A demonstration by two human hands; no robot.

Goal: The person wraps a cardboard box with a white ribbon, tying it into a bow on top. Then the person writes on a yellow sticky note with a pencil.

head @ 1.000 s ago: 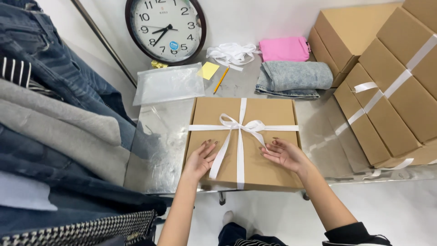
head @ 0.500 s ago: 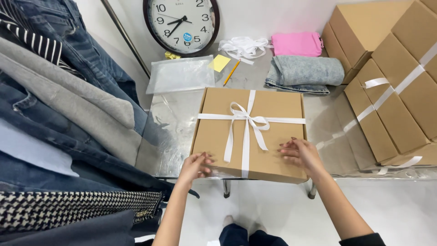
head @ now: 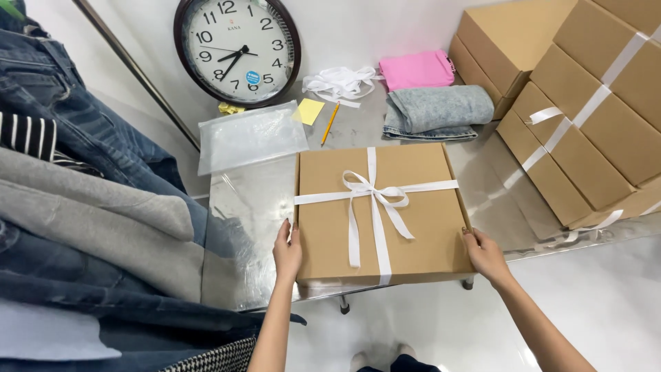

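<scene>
A flat brown cardboard box (head: 420, 213) lies on the shiny metal table (head: 251, 207), tied crosswise with a white ribbon (head: 375, 196) knotted in a bow on top. My left hand (head: 287, 251) grips the box's near left corner. My right hand (head: 484, 255) grips its near right corner. The near edge of the box reaches the table's front edge.
Stacked brown boxes (head: 585, 110) with white ribbons fill the right. Behind the box lie folded grey cloth (head: 437, 110), a pink item (head: 416, 69), loose ribbon (head: 341, 83), a pencil (head: 330, 123), yellow notes (head: 310, 110), a clear bag (head: 251, 136) and a wall clock (head: 237, 48). Hanging clothes (head: 89, 207) crowd the left.
Both hands slid from the top of the box, near the bow's tails, outward to its near corners. The bow is tied and lies flat.
</scene>
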